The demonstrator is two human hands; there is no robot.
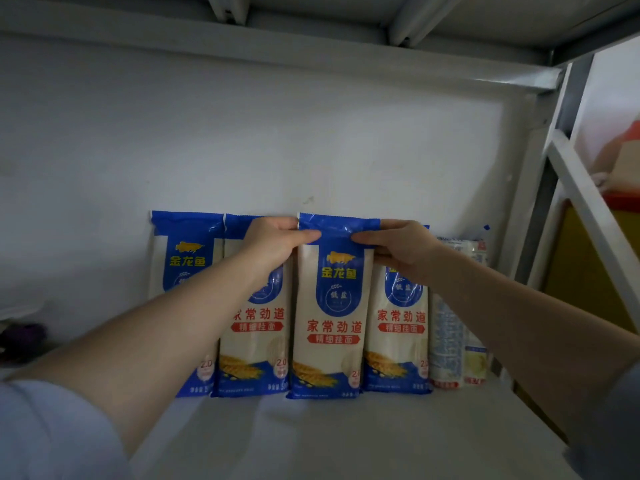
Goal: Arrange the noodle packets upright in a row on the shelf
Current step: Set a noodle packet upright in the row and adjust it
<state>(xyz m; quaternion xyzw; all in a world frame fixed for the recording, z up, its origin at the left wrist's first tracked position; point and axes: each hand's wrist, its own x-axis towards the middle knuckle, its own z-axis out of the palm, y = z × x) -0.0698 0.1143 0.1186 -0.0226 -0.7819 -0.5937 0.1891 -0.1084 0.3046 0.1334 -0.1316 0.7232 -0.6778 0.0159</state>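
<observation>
Blue and cream plastic wraps four matching noodle packets standing upright in a row on the white shelf (pixel 346 441), backs against the pale far wall (pixel 242 133). The third packet (pixel 332 306), counting from the left, stands slightly nearer than its neighbours, and both hands pinch its blue top edge: the left hand (pixel 273 242) holds the upper left corner with thumb in front, the right hand (pixel 398 249) the upper right corner, fingers of each closed on the wrapper. Its label shows a yellow fish logo over the brand 金龙鱼, a round badge reading 低盐, red characters 家常劲道, a red banner 精细挂面, and a small "2.0" mark near the wheat picture at the bottom. The leftmost packet (pixel 183 258), the second packet (pixel 256 337) and the fourth packet (pixel 398 334) carry the same printing, partly hidden by the forearms. Just right of the row stands a pale packet (pixel 450 341) with blue print too blurred to read. A white metal upright (pixel 540 202) frames the shelf on the right.
</observation>
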